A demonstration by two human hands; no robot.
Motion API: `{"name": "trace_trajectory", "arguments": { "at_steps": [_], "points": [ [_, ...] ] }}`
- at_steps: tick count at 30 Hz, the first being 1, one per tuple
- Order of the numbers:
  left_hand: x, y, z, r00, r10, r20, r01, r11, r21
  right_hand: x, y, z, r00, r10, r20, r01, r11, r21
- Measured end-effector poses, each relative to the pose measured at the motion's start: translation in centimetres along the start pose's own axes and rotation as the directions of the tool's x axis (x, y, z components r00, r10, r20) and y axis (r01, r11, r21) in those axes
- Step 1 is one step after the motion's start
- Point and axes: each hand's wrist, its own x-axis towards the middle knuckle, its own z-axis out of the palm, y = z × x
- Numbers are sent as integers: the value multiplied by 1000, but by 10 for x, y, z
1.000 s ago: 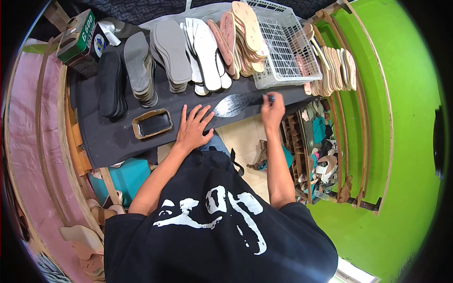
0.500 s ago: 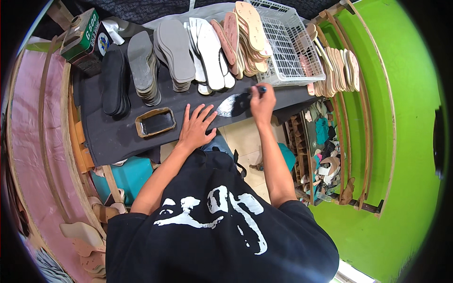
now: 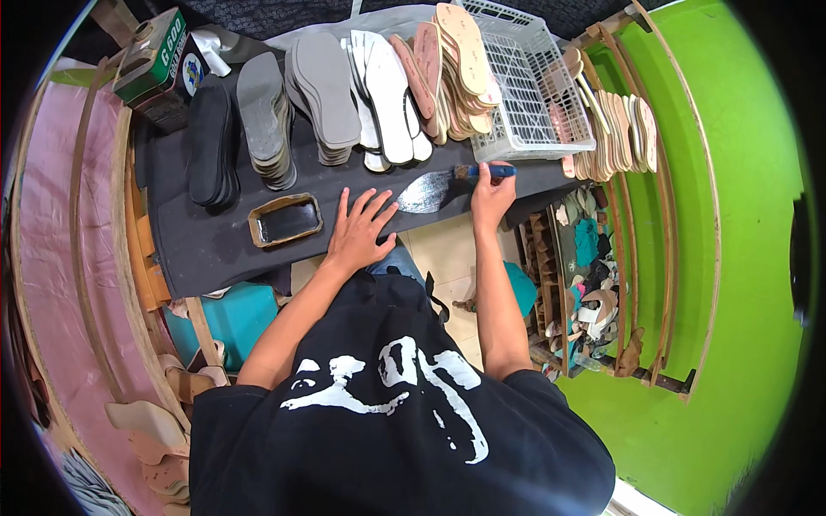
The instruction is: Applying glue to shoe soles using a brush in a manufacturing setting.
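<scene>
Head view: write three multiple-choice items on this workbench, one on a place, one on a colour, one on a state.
1. Where is the small rectangular tray?
A. left of the left hand
B. inside the basket
C. on the floor

2. What colour is the brush handle?
A. red
B. blue
C. yellow

3. How is the left hand?
A. fisted
B. holding a sole
C. flat, fingers spread

Key: 1 A, it lies on the dark bench top; 2 B, blue shows above the right hand; 3 C, palm down on the bench.

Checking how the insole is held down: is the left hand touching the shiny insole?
Touching. The head view shows the left hand flat on the dark table, fingertips overlapping the insole edge.
</scene>
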Motion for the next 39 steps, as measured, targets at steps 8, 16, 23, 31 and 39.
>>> {"name": "trace_trajectory", "arguments": {
  "at_steps": [8,16,23,31,39],
  "points": [
    [0,-1,-1,1000,-4,3,4,1000,12,-52,-52,12,716,-503,484,607,791,-75],
    [0,-1,-1,1000,-1,0,1,1000,21,18,-8,-47,988,-141,-62,117,949,-293],
    [1,0,-1,1000,3,-4,-3,1000,29,-42,-40,-30,809,-434,397,520,843,-138],
    [0,1,-3,1000,-7,20,7,1000,15,-53,-6,-31,989,88,118,-104,984,143],
    [-5,24,-41,997,22,-80,-46,949,-311,-58,-45,-31,996,-63,68,60,997,38]
  ]
}}
